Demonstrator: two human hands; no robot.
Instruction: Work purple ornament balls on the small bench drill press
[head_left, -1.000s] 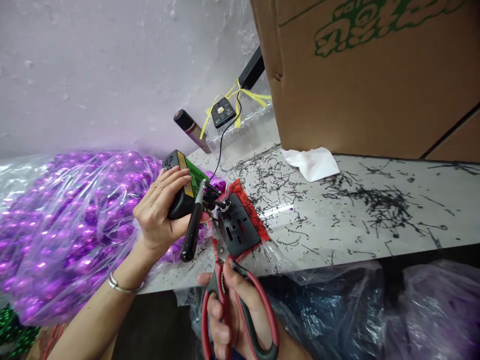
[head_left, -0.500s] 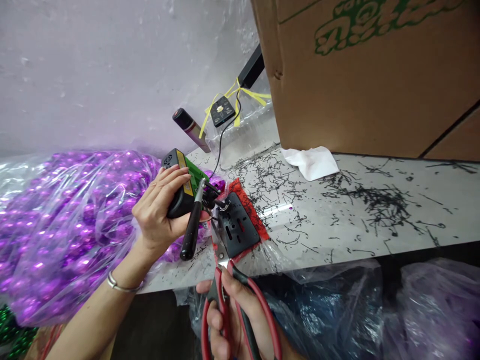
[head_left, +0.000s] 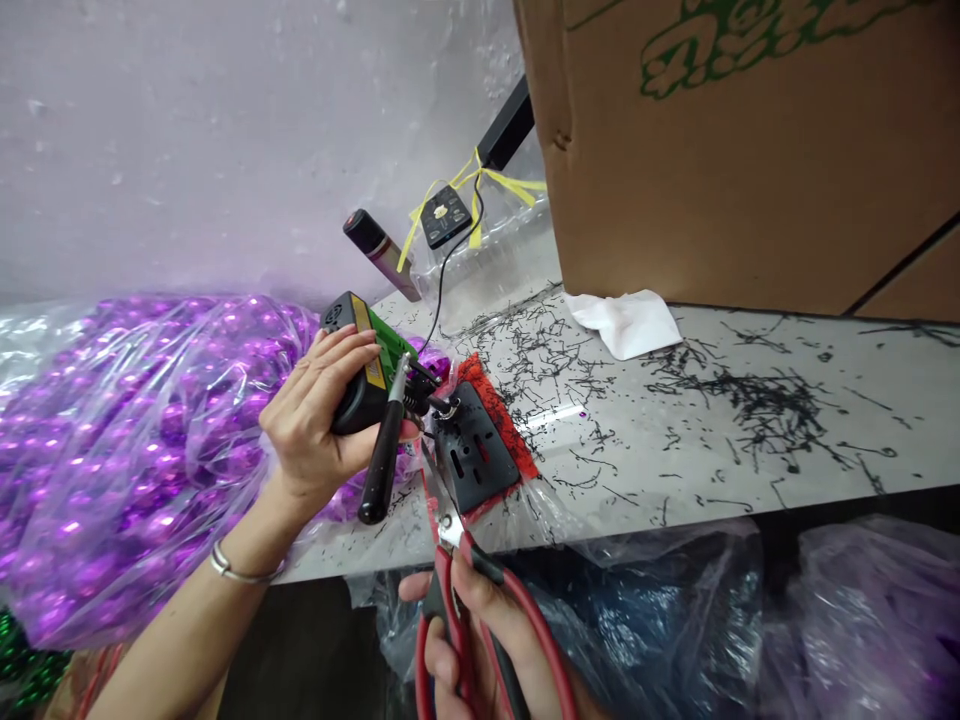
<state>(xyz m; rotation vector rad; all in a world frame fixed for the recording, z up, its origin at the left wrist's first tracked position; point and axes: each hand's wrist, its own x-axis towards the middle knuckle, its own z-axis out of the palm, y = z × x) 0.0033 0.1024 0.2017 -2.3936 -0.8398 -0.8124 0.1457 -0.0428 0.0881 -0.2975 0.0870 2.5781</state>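
Observation:
A small green-and-black bench machine (head_left: 388, 340) stands tilted in view, with a black-handled lever (head_left: 380, 465) and a slotted black base plate (head_left: 491, 460). My left hand (head_left: 311, 400) is wrapped over the machine's black body, its thumb passing behind the lever handle. In my right hand (head_left: 491, 612) are red-and-black-handled scissors (head_left: 452, 528). Their blades point up toward the machine's front, beside the plate's left edge, and look slightly apart. Whether something lies between the blade tips is too small to tell. Red material (head_left: 517, 440) shows under the plate.
Black thread-like scraps (head_left: 772, 410) litter the white tabletop (head_left: 637, 470). A clear bag of shiny purple beads (head_left: 150, 450) lies left. Behind are a spray can (head_left: 379, 250), a corded black box (head_left: 446, 217), white tissue (head_left: 626, 325) and a large cardboard box (head_left: 735, 180). Plastic bags (head_left: 660, 610) hang below the edge.
My right hand and the scissors have shifted slightly down and to the right, the blades drawing back a little from the machine. My left hand keeps its hold.

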